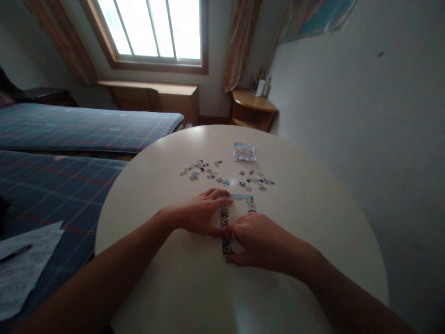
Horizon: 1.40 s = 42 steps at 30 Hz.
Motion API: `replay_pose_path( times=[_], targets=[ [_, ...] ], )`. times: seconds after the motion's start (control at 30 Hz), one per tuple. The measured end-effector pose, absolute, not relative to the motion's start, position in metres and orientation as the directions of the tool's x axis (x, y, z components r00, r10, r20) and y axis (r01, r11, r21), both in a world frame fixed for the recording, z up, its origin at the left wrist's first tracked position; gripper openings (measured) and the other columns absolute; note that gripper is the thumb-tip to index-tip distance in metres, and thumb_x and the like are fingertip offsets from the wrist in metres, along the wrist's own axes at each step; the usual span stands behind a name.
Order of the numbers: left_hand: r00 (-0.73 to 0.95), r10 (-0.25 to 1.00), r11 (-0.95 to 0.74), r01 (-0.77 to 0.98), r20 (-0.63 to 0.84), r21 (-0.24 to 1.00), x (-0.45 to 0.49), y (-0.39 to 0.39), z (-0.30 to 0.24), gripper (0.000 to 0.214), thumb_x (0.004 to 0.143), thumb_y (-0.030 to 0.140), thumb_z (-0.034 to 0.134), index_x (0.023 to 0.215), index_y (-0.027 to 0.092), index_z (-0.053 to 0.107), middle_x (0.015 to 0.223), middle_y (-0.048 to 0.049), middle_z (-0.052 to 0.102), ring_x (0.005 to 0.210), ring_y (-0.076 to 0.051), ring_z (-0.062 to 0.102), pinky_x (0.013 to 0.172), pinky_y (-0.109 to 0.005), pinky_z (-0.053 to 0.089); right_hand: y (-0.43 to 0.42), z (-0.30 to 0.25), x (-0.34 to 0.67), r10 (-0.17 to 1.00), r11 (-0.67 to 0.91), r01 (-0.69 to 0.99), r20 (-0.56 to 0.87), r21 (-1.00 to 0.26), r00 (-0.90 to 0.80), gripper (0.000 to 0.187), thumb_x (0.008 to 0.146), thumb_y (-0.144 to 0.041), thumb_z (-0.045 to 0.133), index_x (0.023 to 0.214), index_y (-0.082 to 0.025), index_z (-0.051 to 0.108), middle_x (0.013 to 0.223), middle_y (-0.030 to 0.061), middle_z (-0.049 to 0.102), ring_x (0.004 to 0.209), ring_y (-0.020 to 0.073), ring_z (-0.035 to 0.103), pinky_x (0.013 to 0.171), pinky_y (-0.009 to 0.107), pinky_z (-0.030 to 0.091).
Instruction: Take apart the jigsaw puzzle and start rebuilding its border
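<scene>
A partly joined jigsaw border (239,196) lies on the round white table (306,208), with a top strip, a left strip and part of a right strip showing. My left hand (201,211) rests across the left strip, fingers spread on its upper part and thumb near its middle. At the strip's lower end, my right hand (257,239) has its index finger and thumb around a dark blue jigsaw piece (226,243). The right strip runs partly beneath my right hand, so its lower part is hidden.
Loose jigsaw pieces (194,175) lie beyond my left hand, and more pieces (259,181) lie to the right. Behind them is a small picture packet (244,151). Plaid beds (69,127) stand left, with papers (28,264) and a pen (15,253). A wall (347,116) borders the right.
</scene>
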<state>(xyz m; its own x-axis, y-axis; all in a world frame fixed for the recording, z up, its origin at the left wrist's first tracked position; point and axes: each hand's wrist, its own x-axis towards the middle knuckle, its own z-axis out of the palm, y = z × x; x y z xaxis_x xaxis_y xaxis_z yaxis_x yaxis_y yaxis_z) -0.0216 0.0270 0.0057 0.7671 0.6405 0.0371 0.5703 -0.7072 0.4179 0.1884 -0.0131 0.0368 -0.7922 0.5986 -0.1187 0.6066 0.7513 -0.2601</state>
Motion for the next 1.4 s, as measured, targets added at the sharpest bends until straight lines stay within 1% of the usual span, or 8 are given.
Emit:
replay_pose_path(
  times=[0.27,0.47,0.67,0.83,0.93,1.1,1.3,1.4],
  targets=[
    [0.765,0.643,-0.697,0.574,0.021,0.43,-0.022,0.028,0.004,0.08,0.076,0.057,0.071,0.141,0.021,0.043,0.15,-0.0158,0.037,0.141,-0.036,0.032,0.115,-0.051,0.033,-0.01,0.038,0.194,0.584,0.748,0.584,-0.106,-0.315,-0.805,0.02,0.077,-0.039,0.073,0.082,-0.02,0.069,0.078,0.0025,0.073,0.069,0.0192,0.066,0.064,0.029,0.04],
    [0.759,0.651,-0.669,0.58,-0.01,0.464,-0.029,0.03,0.004,0.088,0.075,0.054,0.073,0.147,0.025,0.033,0.161,-0.015,0.017,0.147,-0.038,0.017,0.116,-0.055,0.029,-0.001,0.034,0.202,0.634,0.711,0.613,-0.064,-0.344,-0.771,0.01,0.086,-0.032,0.065,0.086,-0.022,0.067,0.079,0.0017,0.072,0.072,0.0181,0.064,0.07,0.03,0.042],
    [0.746,0.665,-0.646,0.598,-0.034,0.474,-0.029,0.03,0.005,0.092,0.076,0.059,0.071,0.15,0.026,0.028,0.162,-0.0156,0.015,0.149,-0.037,0.01,0.118,-0.055,0.024,0.005,0.025,0.2,0.667,0.728,0.603,0.133,-0.328,-0.733,0.02,0.084,-0.033,0.068,0.098,-0.02,0.062,0.108,0.0087,0.067,0.109,0.0271,0.055,0.095,0.042,0.043],
    [0.739,0.672,-0.644,0.611,-0.04,0.46,-0.028,0.029,0.004,0.094,0.075,0.06,0.071,0.15,0.022,0.027,0.162,-0.0187,0.015,0.149,-0.036,0.011,0.118,-0.054,0.024,0.007,0.02,0.2,0.686,0.717,0.625,0.155,-0.308,-0.711,0.036,0.08,-0.035,0.071,0.11,-0.02,0.058,0.119,0.0118,0.061,0.116,0.0299,0.05,0.1,0.047,0.04],
    [0.741,0.671,-0.652,0.602,-0.018,0.461,-0.028,0.029,0.003,0.095,0.076,0.06,0.07,0.151,0.024,0.024,0.162,-0.0183,0.016,0.149,-0.036,0.012,0.117,-0.055,0.025,0.007,0.021,0.201,0.687,0.716,0.625,0.159,-0.311,-0.709,0.044,0.08,-0.04,0.072,0.116,-0.019,0.056,0.124,0.0131,0.058,0.118,0.0304,0.049,0.101,0.048,0.039],
    [0.753,0.658,-0.661,0.576,0.002,0.481,-0.03,0.03,0.004,0.096,0.075,0.052,0.074,0.151,0.023,0.024,0.16,-0.0188,0.02,0.149,-0.036,0.015,0.117,-0.055,0.027,0.005,0.02,0.199,0.682,0.72,0.622,0.143,-0.309,-0.718,0.065,0.069,-0.044,0.08,0.122,-0.019,0.051,0.128,0.0146,0.055,0.121,0.0328,0.046,0.102,0.05,0.037],
    [0.68,0.727,-0.647,0.637,0.09,0.42,-0.042,0.044,0.009,0.07,0.085,0.034,0.062,0.147,0.019,0.033,0.153,-0.0153,0.036,0.144,-0.03,0.03,0.118,-0.047,0.028,0.009,0.018,0.204,0.7,0.709,0.627,0.213,-0.324,-0.682,0.077,0.073,-0.05,0.076,0.134,-0.019,0.042,0.136,0.0159,0.051,0.129,0.0323,0.042,0.108,0.05,0.033],
    [0.635,0.757,-0.636,0.665,0.151,0.391,-0.044,0.052,0.008,0.054,0.09,0.033,0.056,0.14,0.018,0.043,0.143,-0.0134,0.048,0.136,-0.027,0.042,0.115,-0.044,0.032,0.019,0.015,0.213,0.72,0.691,0.652,0.214,-0.312,-0.66,0.071,0.078,-0.051,0.071,0.134,-0.019,0.044,0.137,0.0152,0.052,0.13,0.0315,0.042,0.11,0.051,0.032]
  ],
)
